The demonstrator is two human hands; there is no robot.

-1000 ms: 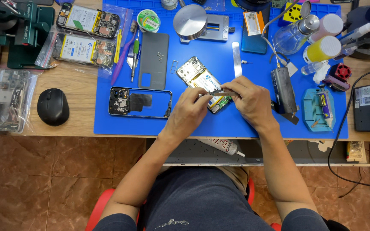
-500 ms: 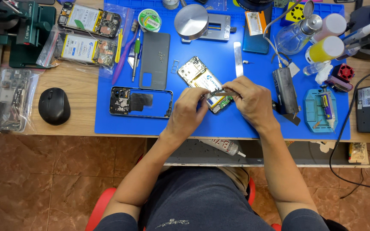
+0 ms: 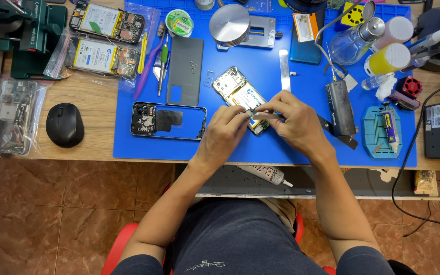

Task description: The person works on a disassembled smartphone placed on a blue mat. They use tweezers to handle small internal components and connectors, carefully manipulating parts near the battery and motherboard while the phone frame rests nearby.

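An opened phone (image 3: 234, 89) with its battery showing lies tilted on the blue work mat (image 3: 240, 142). My left hand (image 3: 222, 133) and my right hand (image 3: 294, 122) meet over its lower end. Between the fingertips of both hands is a small thin strip-like part (image 3: 260, 115), pinched at its two ends. The bottom of the phone is hidden under my fingers. A dark phone frame (image 3: 169, 121) lies to the left of my left hand, and a grey back cover (image 3: 185, 63) lies above it.
Two more opened phones in plastic bags (image 3: 103, 38) lie at the upper left, near a black mouse (image 3: 64, 125). A round metal weight (image 3: 229, 24), bottles (image 3: 388, 58), a black tool (image 3: 336, 107), a teal holder (image 3: 380, 131) and a glue tube (image 3: 266, 175) surround the mat.
Both hands stay at the phone's lower end. The fingers shift only slightly on the small part.
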